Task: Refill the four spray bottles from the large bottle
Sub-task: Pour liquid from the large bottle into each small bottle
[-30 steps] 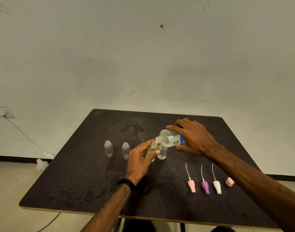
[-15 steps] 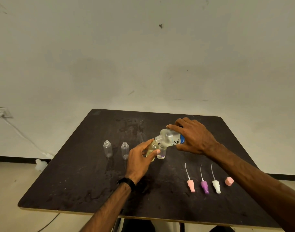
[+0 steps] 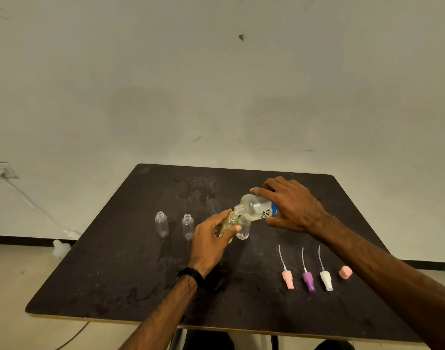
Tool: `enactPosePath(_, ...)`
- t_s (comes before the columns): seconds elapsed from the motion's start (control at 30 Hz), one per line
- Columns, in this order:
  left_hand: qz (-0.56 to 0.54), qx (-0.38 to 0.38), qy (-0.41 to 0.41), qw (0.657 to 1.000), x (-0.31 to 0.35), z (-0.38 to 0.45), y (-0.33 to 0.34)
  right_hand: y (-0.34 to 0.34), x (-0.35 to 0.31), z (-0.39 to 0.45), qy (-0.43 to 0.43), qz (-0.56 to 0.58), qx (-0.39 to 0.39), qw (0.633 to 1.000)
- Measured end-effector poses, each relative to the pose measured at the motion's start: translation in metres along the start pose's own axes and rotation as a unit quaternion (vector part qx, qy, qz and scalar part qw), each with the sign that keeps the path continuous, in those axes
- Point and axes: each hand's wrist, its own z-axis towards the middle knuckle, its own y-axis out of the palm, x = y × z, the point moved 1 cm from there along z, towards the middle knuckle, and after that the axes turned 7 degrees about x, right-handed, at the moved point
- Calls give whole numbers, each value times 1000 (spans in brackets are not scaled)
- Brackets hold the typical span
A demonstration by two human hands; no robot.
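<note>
The right hand [image 3: 293, 205] was clamped over the large bottle [image 3: 256, 207], fingers draped across its top & far side, thumb underneath, wrist cocked so the bottle lay tipped nearly flat w/ its open neck pointing left & down. Forearm ran back toward the lower right corner. The neck sat right at the mouth of a small spray bottle [image 3: 229, 227] that the left hand [image 3: 211, 238] gripped btwn thumb and curled fingers, tilted a bit toward the neck; yellowish liquid showed inside it. Left wrist wore a black band [image 3: 191, 275], forearm coming up from the bottom edge.

Just right of that bottle, touching or nearly so, stood a second clear spray bottle [image 3: 242, 229], partly hidden. Two more empty ones stood upright to the left: one [image 3: 187, 227] near the left hand, another [image 3: 161, 224] further out. All on a dark table [image 3: 115, 274]. Near the front right lay three spray heads w/ dip tubes, pink [image 3: 287, 279], purple [image 3: 308, 281], white [image 3: 326, 280], side by side, plus a pink cap [image 3: 345, 272] beside them.
</note>
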Motion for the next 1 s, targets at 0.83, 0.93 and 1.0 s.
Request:
enactPosePath(0.83,-2,6,-1,1000,-3,2,0,1,-2,3,2,-6,-1,1000)
enactPosePath(0.93,3,4,3,1000,-3,0,0,1,-2,3,1,-8,-1,1000)
enactPosePath(1.0,6,5,6,1000,-3,0,0,0,-3,2,1,-8,0,1000)
